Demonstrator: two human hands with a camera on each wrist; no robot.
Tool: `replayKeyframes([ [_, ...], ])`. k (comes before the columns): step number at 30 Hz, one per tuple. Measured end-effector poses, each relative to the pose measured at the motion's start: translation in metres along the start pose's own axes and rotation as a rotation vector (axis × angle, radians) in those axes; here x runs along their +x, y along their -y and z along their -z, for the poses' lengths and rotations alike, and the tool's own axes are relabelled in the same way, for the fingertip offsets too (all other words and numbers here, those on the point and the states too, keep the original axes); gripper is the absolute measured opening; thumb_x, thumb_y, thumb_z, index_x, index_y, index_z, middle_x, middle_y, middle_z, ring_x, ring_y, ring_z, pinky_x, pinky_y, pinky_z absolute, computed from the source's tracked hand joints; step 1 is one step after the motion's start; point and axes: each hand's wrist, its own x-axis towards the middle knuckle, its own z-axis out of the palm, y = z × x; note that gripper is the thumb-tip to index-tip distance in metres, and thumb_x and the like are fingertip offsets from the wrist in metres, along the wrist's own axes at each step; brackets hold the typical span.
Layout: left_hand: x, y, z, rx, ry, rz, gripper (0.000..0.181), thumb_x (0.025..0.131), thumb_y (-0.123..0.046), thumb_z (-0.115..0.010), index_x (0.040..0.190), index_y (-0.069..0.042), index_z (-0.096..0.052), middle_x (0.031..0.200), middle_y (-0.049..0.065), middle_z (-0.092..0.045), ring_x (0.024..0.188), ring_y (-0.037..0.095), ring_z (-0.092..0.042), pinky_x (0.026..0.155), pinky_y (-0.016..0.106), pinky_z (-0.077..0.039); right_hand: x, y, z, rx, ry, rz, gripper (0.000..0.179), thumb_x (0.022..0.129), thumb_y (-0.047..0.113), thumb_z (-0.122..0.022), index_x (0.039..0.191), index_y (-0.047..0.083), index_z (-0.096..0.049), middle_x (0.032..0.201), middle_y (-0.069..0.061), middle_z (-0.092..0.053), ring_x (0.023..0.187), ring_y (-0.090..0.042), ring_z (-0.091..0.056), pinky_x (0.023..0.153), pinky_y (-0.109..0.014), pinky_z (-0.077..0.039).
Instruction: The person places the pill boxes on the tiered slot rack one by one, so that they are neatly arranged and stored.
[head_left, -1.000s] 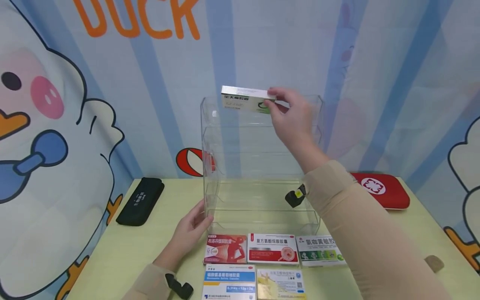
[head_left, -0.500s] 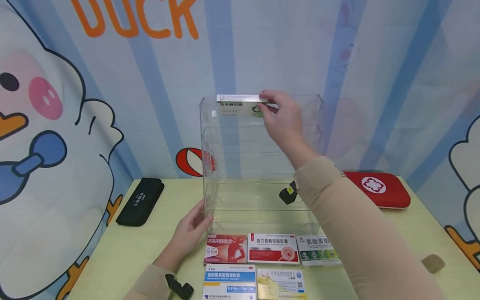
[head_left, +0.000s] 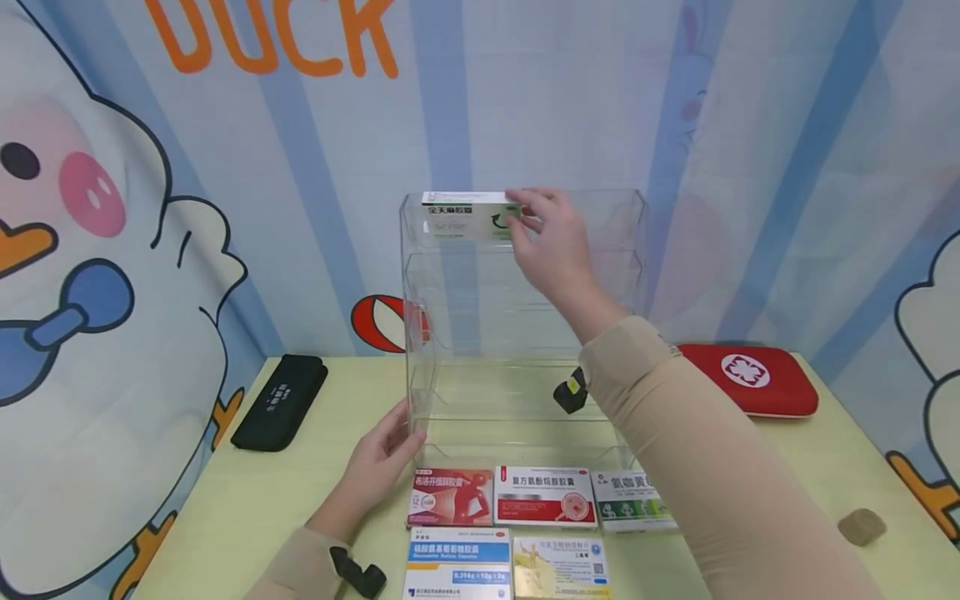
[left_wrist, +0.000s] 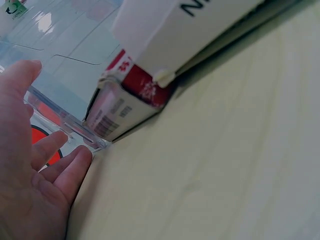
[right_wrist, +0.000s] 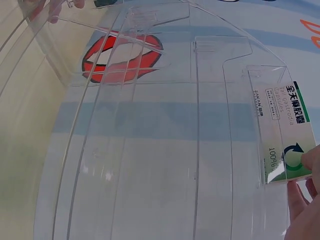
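My right hand (head_left: 555,246) pinches the right end of a white and green medicine box (head_left: 453,218) at the top tier of a clear plastic rack (head_left: 422,400). In the right wrist view the lower part of this capsule box (right_wrist: 280,130) shows behind the tier's clear front lip, thumb on its face. My left hand (head_left: 375,462) holds the rack's lower left edge, thumb toward the front and fingers along the outer side. Close to it, a red medicine box (head_left: 450,498) lies flat before the rack.
Beside the red box lie a red and white box (head_left: 546,497) and a green and white box (head_left: 630,500), partly under my right sleeve. Nearer are a blue and white box (head_left: 459,565) and a yellow one (head_left: 562,570). A black case (head_left: 279,403) and red case (head_left: 750,379) flank the rack.
My right hand has moved left and down with the medicine box, from above the rack's top edge into the top tier. The box has levelled out. My left hand stays in place.
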Motion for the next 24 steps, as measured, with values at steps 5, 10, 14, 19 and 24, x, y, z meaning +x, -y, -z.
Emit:
replayKeyframes([
  [5, 0.001, 0.001, -0.001, 0.003, -0.004, -0.006, 0.069, 0.111, -0.039, -0.067, 0.173, -0.033, -0.037, 0.176, 0.005, -0.045, 0.156, 0.036, -0.054, 0.124, 0.052, -0.051, 0.001, 0.001, -0.002, -0.006, 0.049, -0.002, 0.043, 0.107, 0.006, -0.068, 0.150, 0.008, -0.067, 0.151, -0.017, -0.057, 0.134, -0.030, -0.068, 0.117, -0.029, -0.059],
  [10, 0.001, -0.002, -0.001, 0.006, -0.004, 0.007, 0.069, 0.111, -0.040, -0.067, 0.173, -0.033, -0.037, 0.176, 0.004, -0.045, 0.157, 0.036, -0.054, 0.124, 0.052, -0.051, -0.002, -0.002, -0.001, -0.004, 0.072, 0.024, 0.048, 0.107, 0.006, -0.067, 0.155, 0.008, -0.062, 0.156, -0.017, -0.057, 0.139, -0.031, -0.066, 0.120, -0.031, -0.057],
  [14, 0.000, -0.003, -0.002, 0.012, -0.009, 0.015, 0.069, 0.110, -0.039, -0.068, 0.172, -0.033, -0.037, 0.176, 0.004, -0.046, 0.157, 0.036, -0.053, 0.125, 0.053, -0.050, -0.009, -0.005, 0.004, -0.011, 0.074, 0.061, 0.052, 0.107, 0.007, -0.068, 0.158, 0.007, -0.059, 0.158, -0.017, -0.058, 0.139, -0.033, -0.066, 0.119, -0.034, -0.058],
  [19, -0.001, -0.003, -0.002, 0.003, -0.007, 0.025, 0.070, 0.110, -0.040, -0.068, 0.172, -0.034, -0.037, 0.176, 0.004, -0.046, 0.157, 0.037, -0.054, 0.125, 0.054, -0.050, -0.021, -0.010, 0.013, 0.005, 0.076, 0.083, 0.054, 0.107, 0.008, -0.069, 0.159, 0.007, -0.057, 0.160, -0.017, -0.058, 0.138, -0.036, -0.066, 0.119, -0.040, -0.059],
  [24, 0.000, -0.002, -0.002, 0.003, -0.010, 0.006, 0.070, 0.110, -0.039, -0.069, 0.172, -0.034, -0.038, 0.176, 0.004, -0.046, 0.156, 0.037, -0.054, 0.125, 0.054, -0.050, -0.034, -0.013, 0.025, 0.034, 0.078, 0.136, 0.054, 0.105, 0.006, -0.071, 0.158, 0.001, -0.056, 0.159, -0.021, -0.059, 0.137, -0.041, -0.067, 0.118, -0.044, -0.059],
])
